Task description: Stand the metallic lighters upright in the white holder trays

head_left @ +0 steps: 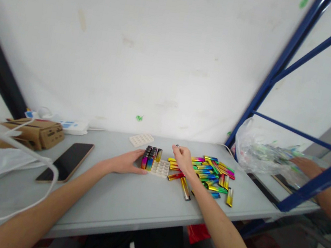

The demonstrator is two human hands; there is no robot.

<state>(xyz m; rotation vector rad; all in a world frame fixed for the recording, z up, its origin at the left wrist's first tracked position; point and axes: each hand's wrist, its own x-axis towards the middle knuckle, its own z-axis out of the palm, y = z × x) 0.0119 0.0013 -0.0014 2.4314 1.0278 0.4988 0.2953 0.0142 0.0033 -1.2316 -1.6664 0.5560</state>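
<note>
A white tray with round holes lies on the grey table. Several rainbow-coloured metallic sticks stand upright in its left part. My left hand rests against the tray's left side, fingers curved round it. My right hand hovers just right of the tray, fingers pinched on a small dark piece I cannot make out. Right of that hand lies a loose heap of the same rainbow sticks.
A second white tray lies by the wall. A phone, a cardboard box, a power strip and white cable sit at left. Another person's hand reaches into a plastic bag beyond the blue frame.
</note>
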